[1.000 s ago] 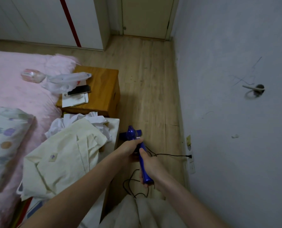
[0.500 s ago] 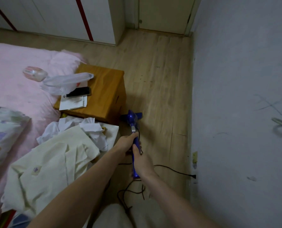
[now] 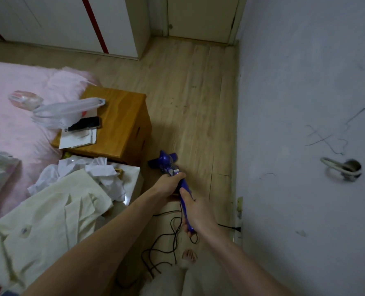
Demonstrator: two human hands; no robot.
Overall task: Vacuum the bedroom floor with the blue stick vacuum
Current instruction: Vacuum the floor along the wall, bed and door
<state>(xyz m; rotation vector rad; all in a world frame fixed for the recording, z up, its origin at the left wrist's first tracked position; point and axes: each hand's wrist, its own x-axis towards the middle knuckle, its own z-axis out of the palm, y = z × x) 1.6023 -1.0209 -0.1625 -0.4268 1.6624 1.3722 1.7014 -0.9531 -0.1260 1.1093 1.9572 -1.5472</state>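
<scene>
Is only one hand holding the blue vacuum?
No. Both hands grip the blue vacuum: the left hand higher up near its body, and the right hand lower on the handle.

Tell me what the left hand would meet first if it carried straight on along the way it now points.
Probably the vacuum's blue head, just beyond the left hand gripping the blue stick vacuum; past that, the wooden nightstand's corner or bare floor. Depth is unclear.

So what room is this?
Most likely a bedroom: a bed with pink bedding, a wooden bedside cabinet right next to it, and white wardrobe doors across the wooden floor.
</scene>
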